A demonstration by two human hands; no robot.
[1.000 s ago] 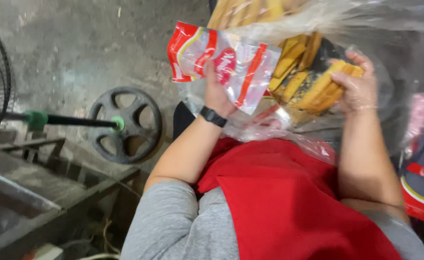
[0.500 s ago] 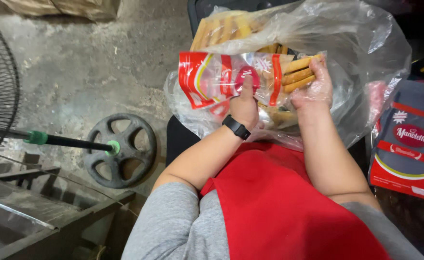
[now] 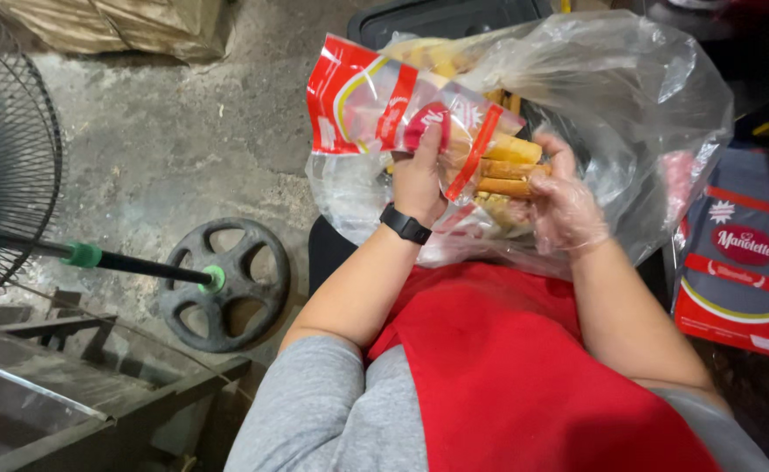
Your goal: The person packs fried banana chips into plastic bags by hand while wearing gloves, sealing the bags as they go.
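My left hand (image 3: 419, 175), with a black watch on its wrist, grips a red, white and clear snack pouch (image 3: 376, 109) by its open end. My right hand (image 3: 564, 205), in a thin clear glove, holds several golden biscuit sticks (image 3: 507, 168) whose ends reach into the pouch mouth. Both hands are over a large clear plastic bag (image 3: 647, 114) that holds more of the sticks. A red apron covers my lap below the bag.
A standing fan's cage (image 3: 4, 175) and round black base (image 3: 227, 284) stand on the concrete floor at left. A metal frame (image 3: 70, 385) fills the lower left. A stack of flat red and dark printed pouches (image 3: 738, 262) lies at right. A black crate edge (image 3: 437, 17) shows behind the bag.
My left hand has tilted the pouch so that its mouth faces right. My right hand has dropped lower and brought the biscuit sticks to the mouth.
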